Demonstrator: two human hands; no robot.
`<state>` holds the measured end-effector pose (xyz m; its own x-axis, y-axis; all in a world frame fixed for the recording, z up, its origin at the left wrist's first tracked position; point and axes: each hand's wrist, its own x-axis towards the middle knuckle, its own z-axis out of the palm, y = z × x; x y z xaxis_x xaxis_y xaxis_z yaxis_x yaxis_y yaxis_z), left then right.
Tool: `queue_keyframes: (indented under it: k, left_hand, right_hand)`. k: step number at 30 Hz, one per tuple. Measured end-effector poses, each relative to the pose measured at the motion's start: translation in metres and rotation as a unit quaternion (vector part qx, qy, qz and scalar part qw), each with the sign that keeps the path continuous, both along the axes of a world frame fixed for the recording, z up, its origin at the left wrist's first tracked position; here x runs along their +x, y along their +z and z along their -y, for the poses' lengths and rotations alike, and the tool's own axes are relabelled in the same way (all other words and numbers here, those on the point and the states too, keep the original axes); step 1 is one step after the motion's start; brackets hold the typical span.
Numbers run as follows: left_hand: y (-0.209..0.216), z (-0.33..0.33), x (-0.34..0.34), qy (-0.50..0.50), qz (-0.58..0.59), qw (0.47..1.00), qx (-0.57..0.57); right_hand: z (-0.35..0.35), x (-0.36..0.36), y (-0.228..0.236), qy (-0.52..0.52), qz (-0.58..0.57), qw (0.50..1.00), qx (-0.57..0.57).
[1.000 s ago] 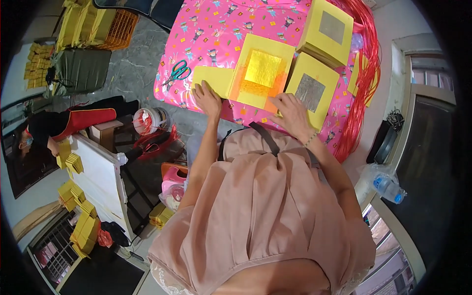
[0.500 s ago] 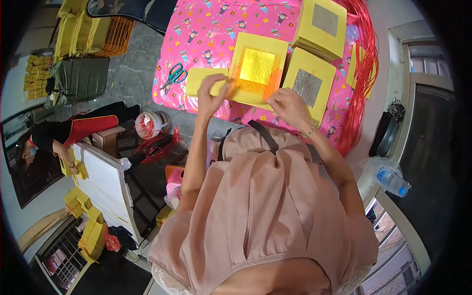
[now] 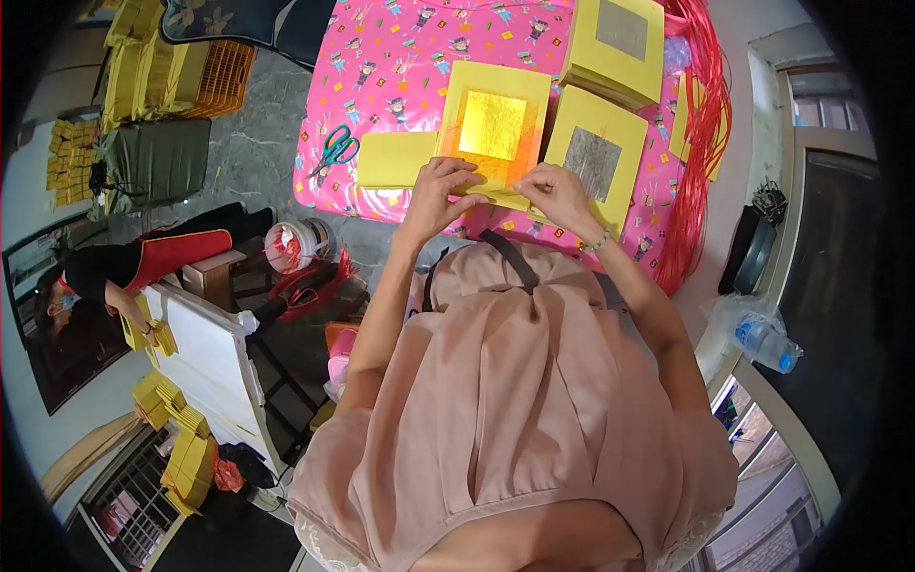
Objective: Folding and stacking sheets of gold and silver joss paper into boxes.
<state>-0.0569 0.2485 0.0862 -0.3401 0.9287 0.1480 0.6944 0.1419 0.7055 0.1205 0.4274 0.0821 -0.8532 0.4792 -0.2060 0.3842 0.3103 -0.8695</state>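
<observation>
A yellow paper sheet [image 3: 457,105] with an orange patch and a shiny gold foil square lies in front of me, on top of what looks like a pile. My left hand [image 3: 440,198] bends its fingers over the sheet's near left corner, thumb below the near edge. At the near right corner my right hand [image 3: 562,200] pinches the edge between thumb and fingers. To the right is a yellow stack [image 3: 629,138] topped with a silver foil square. On the left, a plain folded yellow paper [image 3: 396,159] lies beside green-handled scissors [image 3: 335,150].
A pink patterned cloth [image 3: 381,67] covers the table. Another silver-foil stack [image 3: 643,57] stands farther back. Red plastic strands [image 3: 705,172] hang along the right edge. To the left, another person [image 3: 105,276] handles yellow paper at a white table [image 3: 205,362]; a bucket [image 3: 295,245] stands between.
My left hand has come down and right, from above the sheet's left side onto its near left corner. My right hand stays at the near right corner, pinching.
</observation>
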Motion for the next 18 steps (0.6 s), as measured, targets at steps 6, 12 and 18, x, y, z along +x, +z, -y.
queue_keyframes:
  k: [6, 12, 18]
  left_hand:
    - [0.000, 0.001, 0.000, 0.000, 0.002, 1.000, 0.000]
    - [-0.001, 0.000, -0.001, 0.002, 0.006, 1.000, -0.008]
    - [0.010, -0.006, -0.005, -0.011, -0.015, 1.000, -0.019]
  right_hand:
    - [0.001, 0.000, -0.001, -0.004, -0.030, 1.000, -0.004]
    - [0.001, 0.000, -0.004, -0.013, -0.022, 1.000, 0.004]
    - [0.000, -0.002, 0.002, -0.013, -0.019, 1.000, 0.016]
